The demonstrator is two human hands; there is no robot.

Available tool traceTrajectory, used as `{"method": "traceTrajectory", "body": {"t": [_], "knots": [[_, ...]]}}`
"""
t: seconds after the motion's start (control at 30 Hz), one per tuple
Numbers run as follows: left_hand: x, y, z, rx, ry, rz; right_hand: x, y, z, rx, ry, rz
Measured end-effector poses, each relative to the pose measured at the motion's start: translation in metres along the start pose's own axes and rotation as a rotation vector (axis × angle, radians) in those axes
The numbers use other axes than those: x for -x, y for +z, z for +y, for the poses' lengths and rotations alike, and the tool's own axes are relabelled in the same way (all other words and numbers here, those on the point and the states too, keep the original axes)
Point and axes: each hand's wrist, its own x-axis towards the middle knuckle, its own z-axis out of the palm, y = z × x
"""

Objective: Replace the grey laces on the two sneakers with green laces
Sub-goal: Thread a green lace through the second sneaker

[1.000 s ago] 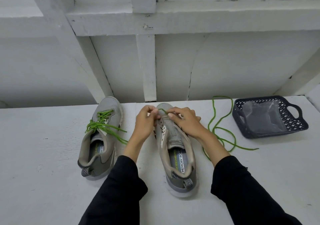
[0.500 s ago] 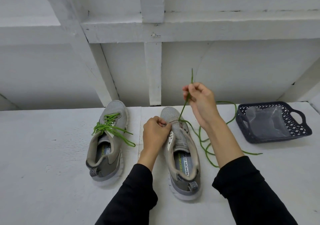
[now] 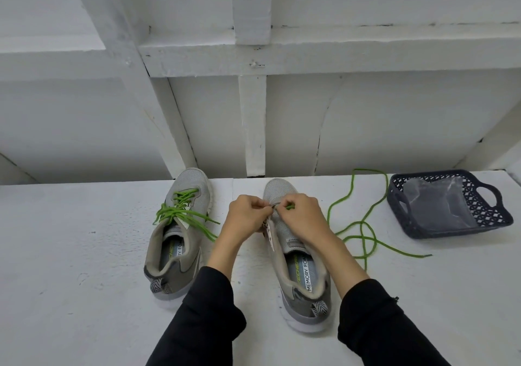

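Nearest, the grey mesh sneaker with the memory-foam insole is standing heel toward the person on the white painted table, and over its front eyelets the left hand is pinching the eyelet edge while the right hand is pinching the loose green lace. That lace is trailing in loops on the table to the right of this sneaker. To its left the second grey sneaker, already laced in green, is lying, and farther right the dark blue perforated plastic basket is holding a clear plastic bag.

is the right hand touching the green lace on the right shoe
Touching. The head view shows the right hand pinching a bit of the green lace at its fingertips, over the toe end of the right shoe.
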Motion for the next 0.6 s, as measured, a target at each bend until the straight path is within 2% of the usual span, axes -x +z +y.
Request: {"method": "traceTrajectory", "body": {"t": [0.2,0.4,0.6], "knots": [[-0.005,-0.007,-0.01,0.142,-0.044,-0.079,0.001,0.007,0.002,-0.014,0.024,0.014],[-0.007,-0.005,-0.013,0.184,-0.046,-0.093,0.006,0.012,-0.003,0.095,0.036,0.097],[-0.007,-0.004,-0.018,0.249,-0.043,-0.089,0.001,0.016,0.004,0.021,0.057,0.053]]}}
